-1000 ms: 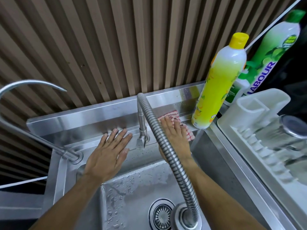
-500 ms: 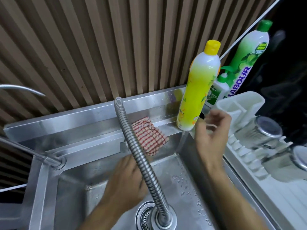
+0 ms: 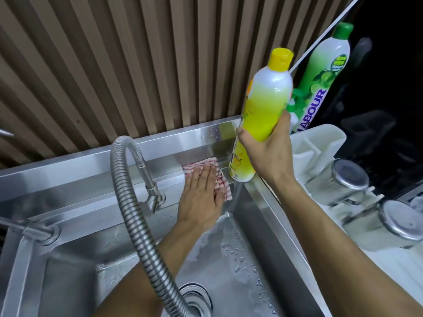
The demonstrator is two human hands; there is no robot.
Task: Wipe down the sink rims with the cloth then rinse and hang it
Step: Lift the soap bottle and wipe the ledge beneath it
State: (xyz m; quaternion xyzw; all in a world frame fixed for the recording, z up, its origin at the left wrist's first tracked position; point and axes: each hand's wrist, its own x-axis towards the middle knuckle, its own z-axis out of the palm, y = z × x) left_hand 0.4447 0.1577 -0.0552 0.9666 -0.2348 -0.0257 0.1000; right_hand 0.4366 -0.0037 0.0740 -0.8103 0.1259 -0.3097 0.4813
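With our left hand (image 3: 201, 195) pressing flat on the cloth (image 3: 223, 183) at the sink's back rim (image 3: 103, 181) and our right hand (image 3: 270, 152) gripping the yellow bottle (image 3: 263, 115), we judge the cloth soft, light, probably damp, best bunched from above.

1. A wall of vertical brown slats (image 3: 142, 65) fills the picture from 9 to 1 o'clock.
2. At 2 o'clock a dark, unlit area (image 3: 389, 76) lies beyond a thin white edge strip (image 3: 320, 37).
3. At 3 o'clock a white plastic drying rack (image 3: 320, 143) stands on the counter.
4. Even light gives soft reflections on the slats' faces.
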